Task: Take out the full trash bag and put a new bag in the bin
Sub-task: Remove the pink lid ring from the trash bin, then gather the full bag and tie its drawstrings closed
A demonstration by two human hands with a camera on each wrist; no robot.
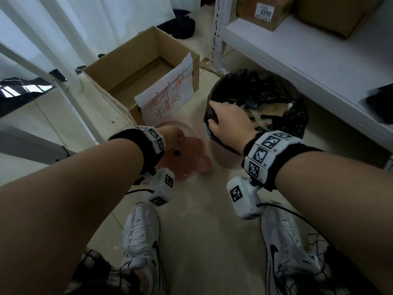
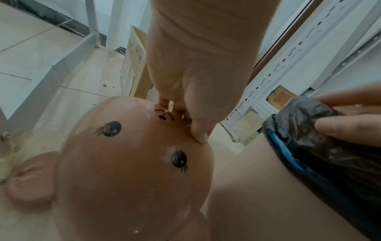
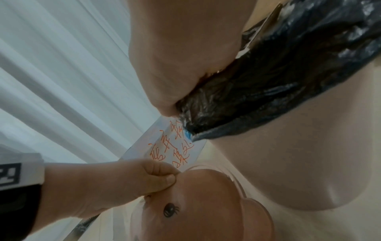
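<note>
A pale pink bin (image 1: 222, 158) stands on the floor, lined with a black trash bag (image 1: 265, 86) folded over its rim. Paper and cardboard scraps (image 1: 270, 109) lie inside. My right hand (image 1: 227, 120) grips the bag's edge at the near left of the rim; in the right wrist view the right hand (image 3: 175, 65) bunches the black bag (image 3: 288, 81). My left hand (image 1: 170, 135) pinches the edge of a pink lid with a cartoon face (image 1: 187, 158), held low just left of the bin. The left wrist view shows the left hand (image 2: 195, 106) on that lid (image 2: 123, 163).
An open cardboard box (image 1: 136, 67) with a white sheet of red handwriting (image 1: 168, 96) stands behind the lid. A white shelf unit (image 1: 297, 60) with boxes runs along the right. White frame legs (image 1: 63, 81) stand left. My white shoes (image 1: 140, 241) are below.
</note>
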